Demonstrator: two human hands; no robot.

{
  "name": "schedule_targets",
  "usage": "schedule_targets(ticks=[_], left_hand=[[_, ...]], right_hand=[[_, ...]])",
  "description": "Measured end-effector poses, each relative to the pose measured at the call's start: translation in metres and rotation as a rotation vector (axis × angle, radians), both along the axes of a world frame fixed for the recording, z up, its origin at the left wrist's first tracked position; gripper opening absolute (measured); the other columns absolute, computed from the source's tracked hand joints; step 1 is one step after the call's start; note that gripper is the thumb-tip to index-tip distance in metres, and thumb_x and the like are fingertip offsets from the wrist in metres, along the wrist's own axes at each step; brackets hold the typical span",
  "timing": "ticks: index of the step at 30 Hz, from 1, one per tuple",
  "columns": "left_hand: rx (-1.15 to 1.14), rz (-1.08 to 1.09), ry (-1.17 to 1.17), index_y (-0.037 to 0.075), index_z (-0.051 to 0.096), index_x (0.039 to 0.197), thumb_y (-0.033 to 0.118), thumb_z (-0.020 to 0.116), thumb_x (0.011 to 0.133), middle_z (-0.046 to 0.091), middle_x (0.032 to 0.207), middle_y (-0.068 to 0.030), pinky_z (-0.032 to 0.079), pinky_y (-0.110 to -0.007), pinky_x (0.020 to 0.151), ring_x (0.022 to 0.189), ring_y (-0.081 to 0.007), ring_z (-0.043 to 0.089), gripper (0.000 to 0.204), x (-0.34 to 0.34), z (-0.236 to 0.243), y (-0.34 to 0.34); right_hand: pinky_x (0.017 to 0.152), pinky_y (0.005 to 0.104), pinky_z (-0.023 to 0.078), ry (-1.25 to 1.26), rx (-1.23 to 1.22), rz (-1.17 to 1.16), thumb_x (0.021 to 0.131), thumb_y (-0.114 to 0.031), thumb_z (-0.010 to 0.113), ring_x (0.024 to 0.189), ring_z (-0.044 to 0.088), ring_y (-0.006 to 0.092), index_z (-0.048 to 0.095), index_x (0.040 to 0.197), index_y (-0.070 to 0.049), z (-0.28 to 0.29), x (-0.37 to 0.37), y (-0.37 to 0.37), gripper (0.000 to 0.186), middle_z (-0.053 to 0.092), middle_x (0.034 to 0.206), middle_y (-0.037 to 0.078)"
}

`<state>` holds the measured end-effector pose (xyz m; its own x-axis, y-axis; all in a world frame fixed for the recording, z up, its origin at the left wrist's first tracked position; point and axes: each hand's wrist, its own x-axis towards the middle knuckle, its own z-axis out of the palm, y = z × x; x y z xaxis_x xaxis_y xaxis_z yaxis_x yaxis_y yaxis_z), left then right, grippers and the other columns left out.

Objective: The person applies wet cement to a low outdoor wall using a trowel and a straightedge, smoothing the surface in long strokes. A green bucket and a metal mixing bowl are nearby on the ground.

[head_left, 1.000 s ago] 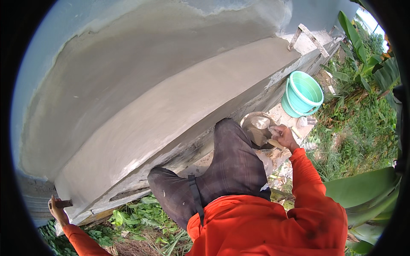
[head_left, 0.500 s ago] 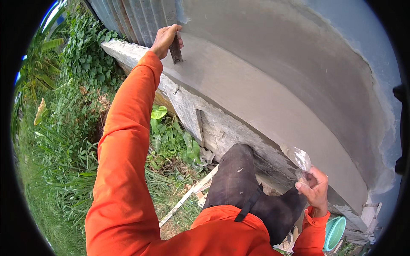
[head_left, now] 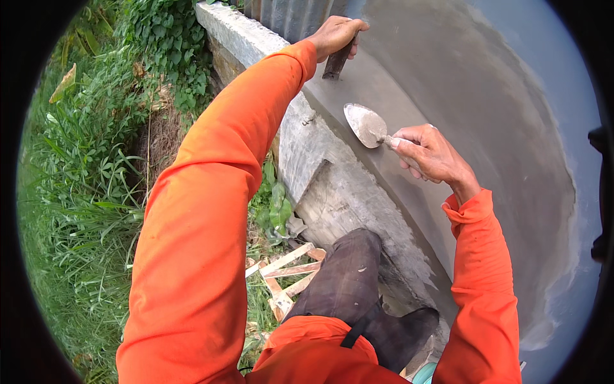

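My left hand [head_left: 336, 37] is closed on a dark, narrow board [head_left: 338, 63], whose lower end meets the smooth grey plaster ledge [head_left: 384, 86] near the corrugated sheet. In my right hand [head_left: 437, 153], the fingers wrap round the handle of a small pointed trowel [head_left: 366, 126]. The trowel's blade is smeared with pale mortar and points up and left, toward the board. It hangs over the ledge's outer edge; whether it touches the plaster I cannot tell. Part of the board is hidden behind my left fingers.
Damp grey plaster [head_left: 499, 134] curves up the wall on the right. A rough concrete wall [head_left: 332, 185] drops below the ledge beside my knee. Wooden strips [head_left: 288, 272] lie on the ground, with grass and weeds [head_left: 83, 211] to the left. A green bucket [head_left: 425, 373] shows at the bottom edge.
My right hand has risen from the lower right toward the left hand, and the trowel's blade has swung to point left. The left hand still grips the board. The whole view has shifted.
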<state>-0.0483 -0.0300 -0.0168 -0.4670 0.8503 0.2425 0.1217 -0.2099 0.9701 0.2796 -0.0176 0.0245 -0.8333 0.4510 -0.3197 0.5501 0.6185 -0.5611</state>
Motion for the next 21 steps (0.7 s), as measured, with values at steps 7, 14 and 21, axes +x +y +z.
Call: schedule_targets(ticks=[7, 14, 21], left_hand=[[0.012, -0.011, 0.000, 0.000, 0.066, 0.099, 0.030, 0.064, 0.103, 0.064, 0.078, -0.0099, 0.056, -0.037, 0.066, 0.067, -0.0208, 0.064, 0.030, -0.002, -0.004, 0.004], [0.048, -0.015, -0.040, 0.002, 0.066, 0.097, 0.031, 0.066, 0.103, 0.063, 0.076, -0.0089, 0.055, -0.037, 0.064, 0.064, -0.0201, 0.063, 0.030, 0.000, -0.005, 0.003], [0.070, -0.004, -0.019, 0.002, 0.065, 0.093, 0.032, 0.066, 0.102, 0.062, 0.075, -0.0089, 0.055, -0.036, 0.064, 0.064, -0.0198, 0.062, 0.032, 0.003, -0.005, 0.003]], right_hand=[[0.039, 0.0301, 0.037, -0.072, -0.009, 0.064, 0.106, -0.032, 0.059, 0.051, 0.055, 0.0104, 0.074, 0.101, -0.004, -0.008, -0.041, 0.012, 0.032, 0.063, 0.072, 0.004], [0.038, 0.0305, 0.037, -0.159, 0.142, 0.100, 0.106, -0.031, 0.058, 0.050, 0.056, 0.0114, 0.073, 0.094, -0.004, 0.013, -0.050, 0.013, 0.033, 0.063, 0.070, 0.005], [0.041, 0.0344, 0.040, -0.119, 0.164, 0.029, 0.104, -0.032, 0.058, 0.048, 0.053, 0.0143, 0.073, 0.096, 0.001, 0.013, -0.057, 0.002, 0.037, 0.063, 0.068, 0.007]])
